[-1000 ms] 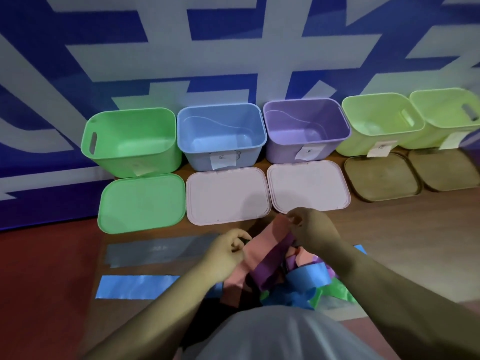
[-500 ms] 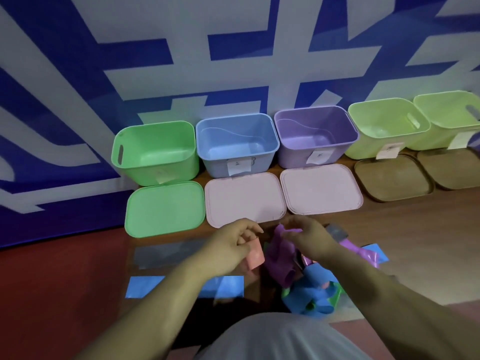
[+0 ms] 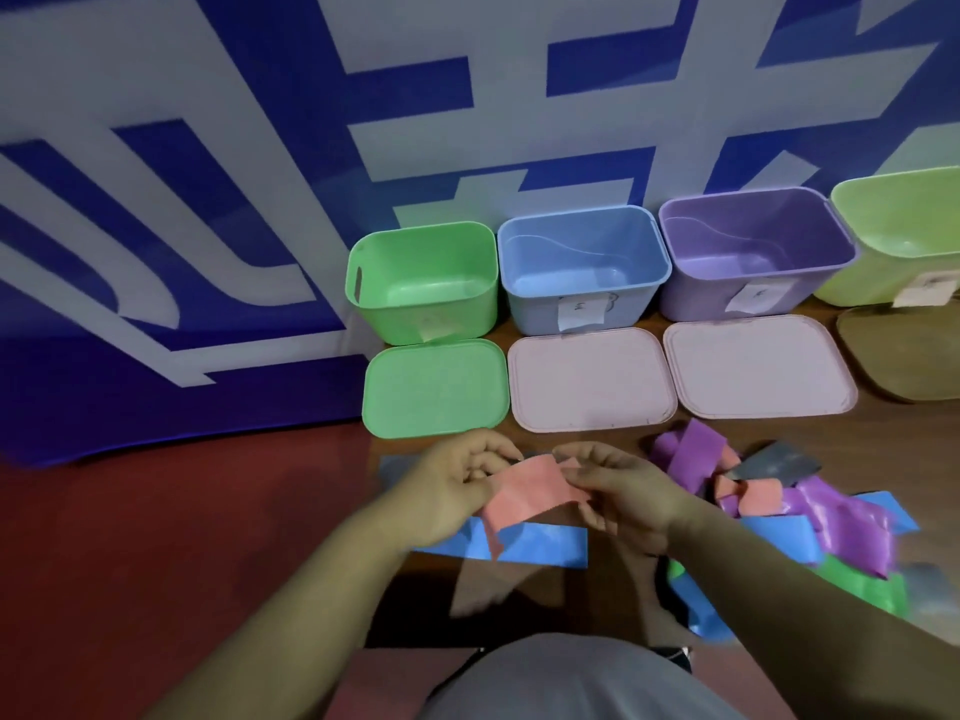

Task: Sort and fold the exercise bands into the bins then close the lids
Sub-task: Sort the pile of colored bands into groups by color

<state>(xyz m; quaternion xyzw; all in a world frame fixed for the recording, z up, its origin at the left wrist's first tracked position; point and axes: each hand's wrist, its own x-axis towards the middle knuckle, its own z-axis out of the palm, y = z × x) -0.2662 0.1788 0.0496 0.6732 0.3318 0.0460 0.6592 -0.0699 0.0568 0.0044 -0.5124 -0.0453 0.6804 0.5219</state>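
Note:
My left hand [image 3: 457, 485] and my right hand [image 3: 623, 491] both pinch a pink exercise band [image 3: 535, 491], held stretched between them above the floor. A tangled pile of bands [image 3: 810, 511] in purple, pink, blue, green and grey lies to the right. A flat blue band [image 3: 540, 545] lies under my hands. Open bins stand along the wall: green bin [image 3: 421, 283], blue bin [image 3: 582, 267], purple bin [image 3: 753, 252], lime bin [image 3: 904, 231]. Their lids lie in front: green lid [image 3: 434, 389], pink lid [image 3: 589, 379], second pink lid [image 3: 758, 363].
A brown lid [image 3: 904, 356] lies at the right edge. The blue and white banner wall [image 3: 260, 148] stands right behind the bins. Red floor [image 3: 156, 537] spreads to the left. My grey-clad knee [image 3: 571, 683] fills the bottom.
The pink band has come out of the pile and both hands now hold it spread to the left of the heap. The view has shifted left.

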